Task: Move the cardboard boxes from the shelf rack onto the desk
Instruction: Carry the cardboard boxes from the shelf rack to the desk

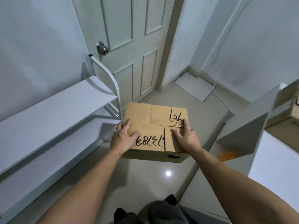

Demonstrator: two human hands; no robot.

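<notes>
Over glossy tile floor (153, 178), both hands clasping cardboard box (155, 125), left hand (124, 136), right hand (184, 136), white shelf rack (53, 110) leftward.

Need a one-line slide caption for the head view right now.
Both hands, left hand and right hand, hold a marker-scrawled cardboard box between shelf rack and desk.

The left hand (123, 137) and right hand (185, 138) grip a cardboard box (153, 125) above the floor (161, 178), between the white shelf rack (53, 113) and the desk (275, 160).
</notes>
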